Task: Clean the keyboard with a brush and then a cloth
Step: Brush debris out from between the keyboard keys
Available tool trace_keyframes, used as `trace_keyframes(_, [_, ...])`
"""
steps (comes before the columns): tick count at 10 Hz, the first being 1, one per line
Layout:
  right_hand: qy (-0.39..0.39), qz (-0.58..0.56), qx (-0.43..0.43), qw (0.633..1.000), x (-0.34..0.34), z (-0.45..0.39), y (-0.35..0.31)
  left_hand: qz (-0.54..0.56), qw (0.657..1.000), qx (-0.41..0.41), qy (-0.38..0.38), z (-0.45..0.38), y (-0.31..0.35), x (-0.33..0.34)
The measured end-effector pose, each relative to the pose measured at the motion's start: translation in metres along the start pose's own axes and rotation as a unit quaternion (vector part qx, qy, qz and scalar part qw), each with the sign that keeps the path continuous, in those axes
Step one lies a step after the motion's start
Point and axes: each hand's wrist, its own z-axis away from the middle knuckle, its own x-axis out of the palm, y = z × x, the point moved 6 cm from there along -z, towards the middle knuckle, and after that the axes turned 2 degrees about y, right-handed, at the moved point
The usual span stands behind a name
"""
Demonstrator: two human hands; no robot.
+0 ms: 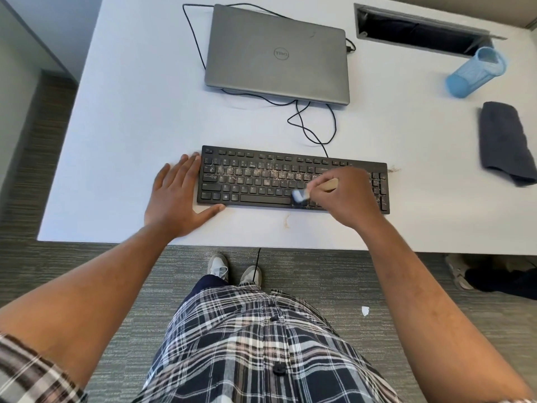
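You stand at a white table [130, 112]. The black keyboard [261, 181] lies at its near edge, your left hand [174, 199] flat on the tabletop at its 9 o'clock. A closed laptop [276, 53] sits at 12, a toppled blue mesh cup [476, 72] at 2, a folded dark cloth [505, 141] at 3.

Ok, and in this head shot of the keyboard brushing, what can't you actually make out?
Head view only:
- Brush: bristles blurred; most of the handle hidden inside the right hand.
- Keyboard: key legends too small; keys under the right hand covered.
- Cloth: far side cut by the frame's right edge.
- Blue cup: contents unclear.
- Left hand: flat at the keyboard's end; contact uncertain.
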Motion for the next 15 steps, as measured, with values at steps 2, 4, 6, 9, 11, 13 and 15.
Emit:
trace_keyframes(2, [-0.053, 0.048, 0.023, 0.997, 0.006, 0.001, 0.001, -0.006, 1.0, -0.002, 0.0, 0.0, 0.0, 0.0])
trace_keyframes(4, [-0.006, 0.026, 0.002, 1.0, 0.001, 0.002, 0.0, -0.003, 1.0, 0.0, 0.003, 0.0, 0.0, 0.0])
trace_keyframes(6, [0.002, 0.006, 0.007, 1.0, 0.0, 0.002, 0.005, -0.008, 1.0, 0.0, 0.0, 0.0, 0.0, 0.0])
trace_keyframes(9, [-0.001, -0.005, 0.0, 1.0, 0.001, 0.003, 0.003, -0.002, 1.0, 0.001, 0.004, 0.0, 0.001, -0.001])
trace_keyframes(11, [-0.056, 0.022, 0.014, 0.998, 0.008, 0.008, 0.003, 0.002, 1.0, 0.002, 0.003, 0.0, 0.0, -0.001])
trace_keyframes(13, [-0.051, 0.032, 0.015, 0.998, 0.02, 0.014, -0.001, 0.0, 1.0, 0.003, 0.005, 0.001, 0.0, 0.0])
trace_keyframes(15, [0.007, 0.03, -0.025, 0.999, 0.015, 0.02, -0.008, -0.001, 1.0, 0.003, 0.006, 0.0, 0.0, 0.0])
